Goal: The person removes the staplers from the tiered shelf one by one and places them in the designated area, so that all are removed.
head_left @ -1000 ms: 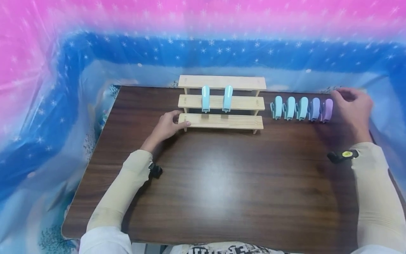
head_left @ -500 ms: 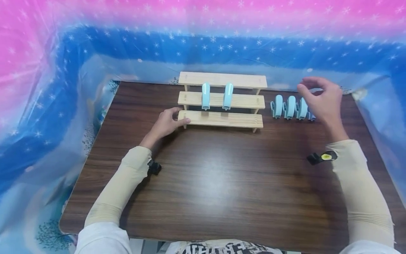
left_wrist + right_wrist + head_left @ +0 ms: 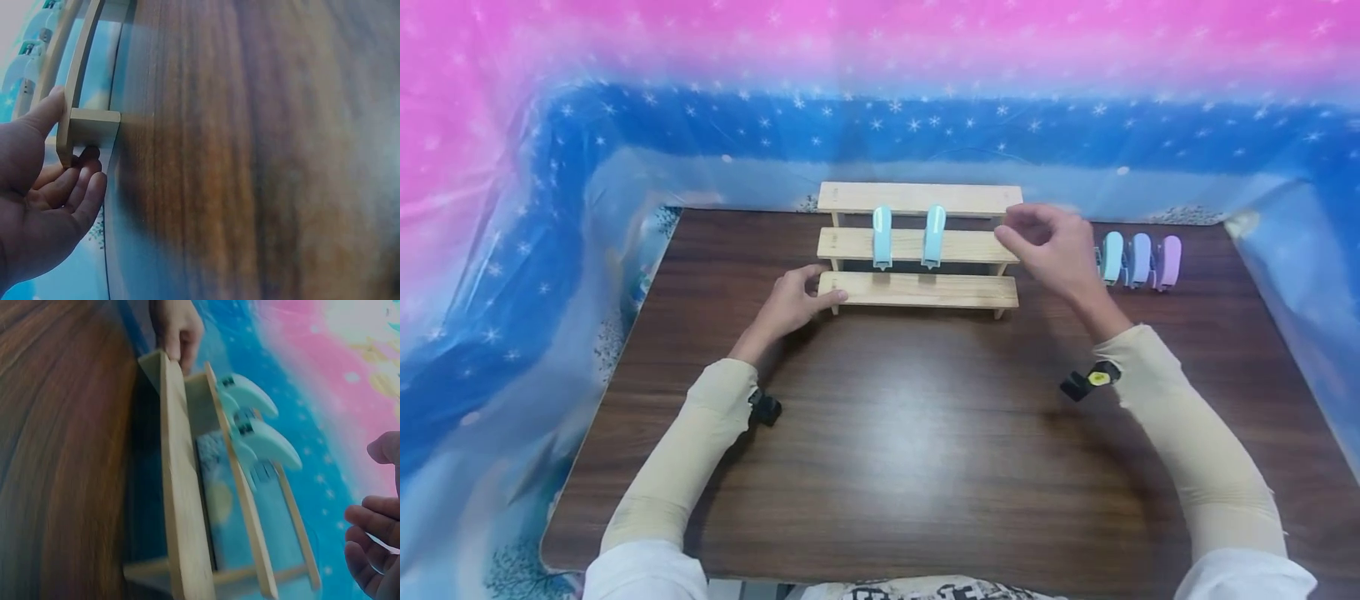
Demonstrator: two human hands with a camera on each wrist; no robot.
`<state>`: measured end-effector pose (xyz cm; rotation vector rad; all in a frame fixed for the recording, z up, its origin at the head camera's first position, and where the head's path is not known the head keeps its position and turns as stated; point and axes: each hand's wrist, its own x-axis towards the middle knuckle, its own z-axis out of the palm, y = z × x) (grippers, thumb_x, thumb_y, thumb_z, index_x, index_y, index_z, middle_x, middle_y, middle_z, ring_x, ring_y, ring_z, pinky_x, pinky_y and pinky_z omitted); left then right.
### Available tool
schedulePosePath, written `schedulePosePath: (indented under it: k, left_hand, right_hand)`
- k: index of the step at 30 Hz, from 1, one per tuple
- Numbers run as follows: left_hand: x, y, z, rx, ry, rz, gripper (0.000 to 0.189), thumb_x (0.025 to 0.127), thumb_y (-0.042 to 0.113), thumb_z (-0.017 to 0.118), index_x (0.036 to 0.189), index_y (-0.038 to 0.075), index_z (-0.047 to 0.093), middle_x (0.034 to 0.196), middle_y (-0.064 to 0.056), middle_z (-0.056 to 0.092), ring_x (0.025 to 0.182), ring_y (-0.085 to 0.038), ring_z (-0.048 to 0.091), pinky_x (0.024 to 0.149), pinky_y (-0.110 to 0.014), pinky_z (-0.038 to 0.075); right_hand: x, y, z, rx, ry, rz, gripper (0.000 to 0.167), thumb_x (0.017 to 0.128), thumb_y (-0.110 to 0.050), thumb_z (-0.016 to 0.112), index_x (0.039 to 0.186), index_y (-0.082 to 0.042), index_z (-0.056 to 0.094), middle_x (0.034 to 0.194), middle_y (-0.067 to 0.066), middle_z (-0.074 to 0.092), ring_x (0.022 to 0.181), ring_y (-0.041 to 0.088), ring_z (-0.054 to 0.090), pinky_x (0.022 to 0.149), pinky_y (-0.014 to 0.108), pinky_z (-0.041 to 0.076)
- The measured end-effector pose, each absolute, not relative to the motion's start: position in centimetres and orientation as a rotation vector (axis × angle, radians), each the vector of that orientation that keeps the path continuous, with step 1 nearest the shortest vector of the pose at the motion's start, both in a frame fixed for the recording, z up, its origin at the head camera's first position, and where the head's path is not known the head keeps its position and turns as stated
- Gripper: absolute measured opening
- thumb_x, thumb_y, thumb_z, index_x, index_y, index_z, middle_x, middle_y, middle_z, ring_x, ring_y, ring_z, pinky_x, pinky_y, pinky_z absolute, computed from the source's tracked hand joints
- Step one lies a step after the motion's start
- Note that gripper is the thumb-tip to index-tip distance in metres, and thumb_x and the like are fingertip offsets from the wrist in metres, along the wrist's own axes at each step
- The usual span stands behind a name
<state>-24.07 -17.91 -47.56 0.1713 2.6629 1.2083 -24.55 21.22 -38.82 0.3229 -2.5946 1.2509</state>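
My left hand (image 3: 788, 302) grips the left end of a three-step wooden stand (image 3: 925, 290), thumb on top of the lowest step and fingers beneath it in the left wrist view. Two small teal staplers, one on the left (image 3: 882, 237) and one on the right (image 3: 934, 237), stand side by side on the middle step. My right hand (image 3: 1060, 248) hovers by the stand's right end. Its fingers are loosely bent, and in the right wrist view nothing lies between thumb and fingers (image 3: 374, 528).
Right of the stand, a row of staplers on the brown table (image 3: 910, 467) shows a teal one (image 3: 1113, 258), a blue one (image 3: 1139, 260) and a purple one (image 3: 1169, 263). My right hand hides the row's left part. A snowflake-patterned curtain (image 3: 700, 133) hangs behind.
My right hand has swept left, from beyond the purple stapler, across the row to the stand's right end. My left hand keeps its place on the stand.
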Motion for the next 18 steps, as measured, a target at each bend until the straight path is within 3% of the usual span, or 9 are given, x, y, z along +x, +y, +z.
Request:
schedulePosePath:
  k: [4,11,18]
  left_hand:
    - [-24.0,-18.0,-47.6,0.177,2.668,1.209,0.078,0.095,0.046,0.072,0.151,-0.001,0.045,0.119,-0.019,0.071,0.096,-0.026,0.068,0.075,-0.036,0.054]
    - [-24.1,-18.0,-47.6,0.175,2.668,1.208,0.076,0.095,0.045,0.073,0.150,0.000,0.046,0.114,-0.018,0.071,0.087,-0.025,0.067,0.072,-0.036,0.054]
    - [-24.0,-18.0,-47.6,0.173,2.659,1.223,0.077,0.094,0.044,0.073,0.151,0.000,0.046,0.123,-0.019,0.069,0.099,-0.026,0.068,0.078,-0.038,0.055]
  right_hand:
    - [-25.0,19.2,-39.5,0.345,-2.644,1.247,0.051,0.092,-0.052,0.071,0.124,-0.012,0.073,0.111,0.006,0.075,0.090,0.022,0.068,0.076,0.028,0.051]
    - [-26.3,16.5,-40.9,0.263,-2.715,1.293,0.063,0.089,-0.061,0.070,0.131,-0.013,0.070,0.113,0.003,0.075,0.109,0.020,0.065,0.084,0.041,0.052]
    - [-26.9,14.6,-42.0,0.193,-2.715,1.363,0.065,0.084,-0.063,0.074,0.125,-0.013,0.073,0.109,0.006,0.076,0.100,0.019,0.068,0.085,0.040,0.053]
